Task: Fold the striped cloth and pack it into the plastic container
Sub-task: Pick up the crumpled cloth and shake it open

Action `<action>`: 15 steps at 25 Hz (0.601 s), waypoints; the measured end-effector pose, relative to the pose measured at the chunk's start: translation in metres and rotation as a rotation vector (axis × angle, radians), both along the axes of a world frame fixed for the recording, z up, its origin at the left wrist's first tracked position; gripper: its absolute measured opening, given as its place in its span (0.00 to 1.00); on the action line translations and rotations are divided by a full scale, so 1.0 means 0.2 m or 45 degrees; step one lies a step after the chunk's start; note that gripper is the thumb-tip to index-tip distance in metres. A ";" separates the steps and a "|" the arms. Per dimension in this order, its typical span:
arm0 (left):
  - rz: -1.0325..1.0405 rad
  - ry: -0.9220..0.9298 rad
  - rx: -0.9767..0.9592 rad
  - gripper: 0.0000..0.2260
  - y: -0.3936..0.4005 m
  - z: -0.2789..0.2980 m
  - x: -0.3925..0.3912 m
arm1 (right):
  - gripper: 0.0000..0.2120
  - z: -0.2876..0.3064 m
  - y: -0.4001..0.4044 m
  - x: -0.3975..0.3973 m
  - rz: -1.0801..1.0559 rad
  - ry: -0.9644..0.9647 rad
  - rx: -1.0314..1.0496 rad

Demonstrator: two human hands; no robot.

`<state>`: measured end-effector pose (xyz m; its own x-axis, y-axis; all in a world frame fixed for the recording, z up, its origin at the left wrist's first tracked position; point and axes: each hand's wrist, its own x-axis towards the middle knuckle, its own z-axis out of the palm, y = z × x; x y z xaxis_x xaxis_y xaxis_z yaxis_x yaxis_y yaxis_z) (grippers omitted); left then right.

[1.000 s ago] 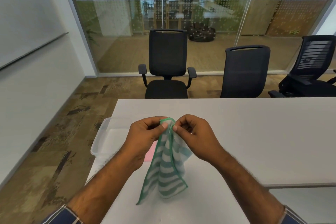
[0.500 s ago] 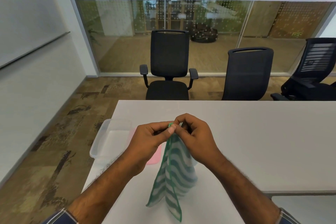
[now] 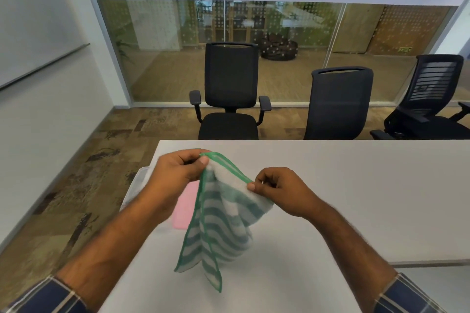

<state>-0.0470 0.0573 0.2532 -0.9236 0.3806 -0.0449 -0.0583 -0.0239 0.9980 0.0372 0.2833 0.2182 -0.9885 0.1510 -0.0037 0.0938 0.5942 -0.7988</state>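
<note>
White table [image 3: 356, 185] fills the foreground, black office chairs [image 3: 230, 99] lined up behind it. Left of the striped cloth [image 3: 218, 223], the clear plastic container [image 3: 138, 178] sits at the table's corner, mostly hidden by the forearm, a pink item [image 3: 184, 208] beside it. The left hand [image 3: 178, 173] pinches one top corner; the right hand [image 3: 282, 190], half a second ago pressed against the left, has slid out along the green hem and pinches there. That likely opens the edge for a fold. It hangs limp over the table.
</note>
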 end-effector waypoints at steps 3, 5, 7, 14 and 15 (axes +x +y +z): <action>0.038 0.118 -0.024 0.11 -0.09 0.06 -0.05 | 0.15 -0.02 0.04 0.03 0.066 -0.103 -0.007; -0.008 0.169 -0.054 0.12 -0.11 0.09 -0.05 | 0.17 -0.04 0.03 0.04 0.138 -0.094 0.019; -0.053 0.198 -0.105 0.11 -0.12 0.09 -0.04 | 0.16 -0.06 0.00 0.04 0.223 -0.057 0.070; -0.041 0.197 -0.049 0.15 -0.12 0.09 -0.03 | 0.22 -0.27 -0.13 0.04 0.218 -0.111 0.466; -0.031 0.190 -0.056 0.15 -0.14 0.08 -0.04 | 0.21 -0.28 -0.12 0.04 0.136 -0.060 0.496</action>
